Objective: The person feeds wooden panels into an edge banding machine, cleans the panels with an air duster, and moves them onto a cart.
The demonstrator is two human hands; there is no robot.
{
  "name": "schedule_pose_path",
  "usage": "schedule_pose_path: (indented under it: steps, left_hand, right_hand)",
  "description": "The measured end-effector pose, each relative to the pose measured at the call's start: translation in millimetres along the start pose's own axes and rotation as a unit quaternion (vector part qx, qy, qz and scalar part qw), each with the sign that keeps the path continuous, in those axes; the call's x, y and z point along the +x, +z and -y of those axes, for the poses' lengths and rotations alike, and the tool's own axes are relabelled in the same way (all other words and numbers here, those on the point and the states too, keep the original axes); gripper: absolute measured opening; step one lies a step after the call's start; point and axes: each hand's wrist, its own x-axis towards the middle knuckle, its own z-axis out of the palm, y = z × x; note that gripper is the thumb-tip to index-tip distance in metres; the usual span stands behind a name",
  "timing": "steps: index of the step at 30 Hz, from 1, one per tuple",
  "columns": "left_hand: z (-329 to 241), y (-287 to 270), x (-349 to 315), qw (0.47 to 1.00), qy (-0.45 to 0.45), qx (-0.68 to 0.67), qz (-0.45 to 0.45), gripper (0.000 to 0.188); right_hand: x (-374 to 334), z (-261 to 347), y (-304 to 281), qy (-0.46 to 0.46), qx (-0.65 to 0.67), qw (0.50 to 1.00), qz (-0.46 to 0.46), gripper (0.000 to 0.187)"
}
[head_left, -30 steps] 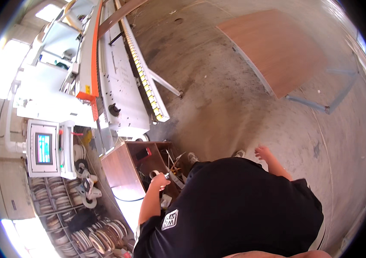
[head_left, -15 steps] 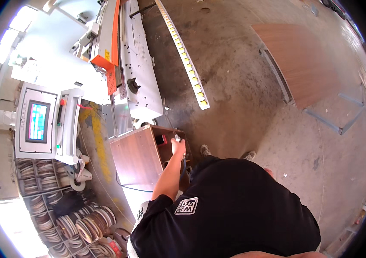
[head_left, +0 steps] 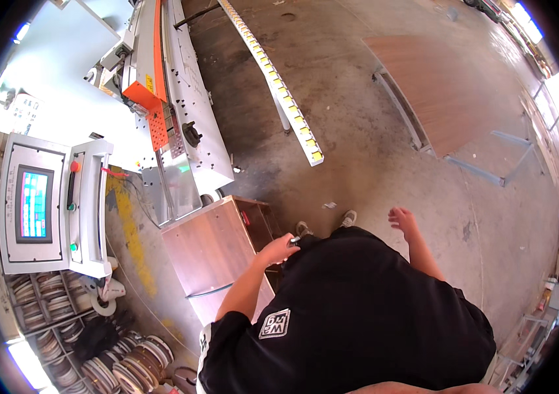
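My left hand [head_left: 275, 251] is closed round a small silver air blow gun [head_left: 294, 241], close to the front of my black shirt. Most of the tool is hidden by the fingers. Just left of that hand stands a wood-grain cabinet [head_left: 208, 244], its open side facing right with a red item [head_left: 245, 218] inside. A thin blue hose [head_left: 208, 292] crosses the cabinet's near part. Out to the right, my right hand [head_left: 403, 222] hangs over the floor with loosely bent fingers apart, holding nothing.
A long white machine with an orange guard [head_left: 156, 125] runs ahead on the left. Beside it are a control panel [head_left: 35, 203] and racked edging rolls [head_left: 138, 368]. A roller rail [head_left: 279, 92] juts out ahead. A brown board [head_left: 424, 98] lies on a low support at right.
My left hand has drawn back from the cabinet's open side toward my body, still holding the blow gun. My right hand has come into view on the right. The view has shifted slightly.
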Motion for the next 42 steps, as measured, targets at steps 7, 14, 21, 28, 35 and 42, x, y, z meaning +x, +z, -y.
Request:
schedule_pose_path:
  steps: [7,14,21,28,35,42]
  left_hand:
    - [-30,-43,-90,0.995,0.061,0.082,-0.002,0.033]
    - [64,-111,-179,0.821,0.004,0.402,-0.406,0.033]
    - [99,-237,-255,0.669,-0.126,0.214,-0.700,0.025]
    - [93,-346,-218,0.530,0.001,0.019,-0.848,0.022]
    - [76,-449,-120,0.550,-0.073,0.007,-0.832,0.030]
    - [123,-436,-61,0.598,-0.367,0.246,-0.669,0.026]
  right_hand:
    - [54,87,51,-0.028,0.231,0.971,-0.054,0.041]
    - [41,114,96,-0.096,-0.027,0.994,0.046,0.044]
    - [58,28,61,-0.120,-0.318,0.930,0.142,0.037]
    - [18,12,13,-0.022,-0.290,0.953,0.089,0.035]
    - [-51,-15,-22,0.019,-0.200,0.980,-0.001,0.034]
    - [-70,-81,-58,0.107,-0.108,0.986,-0.062,0.036]
